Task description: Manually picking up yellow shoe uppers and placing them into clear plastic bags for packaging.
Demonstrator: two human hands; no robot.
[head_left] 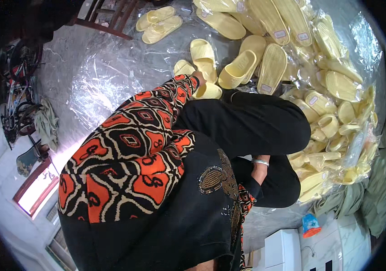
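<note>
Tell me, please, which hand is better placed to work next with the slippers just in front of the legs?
Probably the left hand: it is at these slippers. The right hand is mostly hidden by the legs, farther from these slippers.

Slippers (pixel 342 86) lie heaped on the floor (pixel 152 58), right of the plastic film (pixel 98 86). A bicycle (pixel 20 81) stands far left; cloth (pixel 380 180) lies right of the slippers.

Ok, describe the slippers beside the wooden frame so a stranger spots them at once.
From the big slipper pile on the right, follow the top edge left to the brown wooden frame. The yellow pair beside it lies farthest left of all.
</note>
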